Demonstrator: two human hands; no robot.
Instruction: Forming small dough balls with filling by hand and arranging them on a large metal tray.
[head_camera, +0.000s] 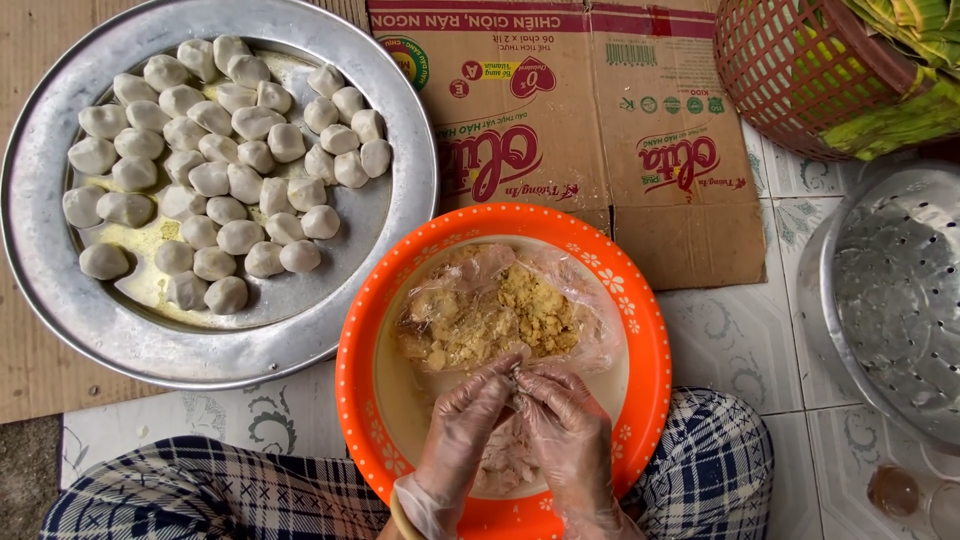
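Filling (505, 315) in clear bag, in orange bowl (640, 330), just beyond fingertips. Left hand (462, 428) and right hand (568, 432), both gloved, fingertips together, pinching small bit between them. Tray (40, 260) of dough balls (215, 178) beyond-left; colander (890, 290) right.

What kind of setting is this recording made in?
Likely a home floor workspace for food preparation: patterned floor tiles, flattened cardboard as a mat, a metal tray of dough balls, and a perforated steamer pan.
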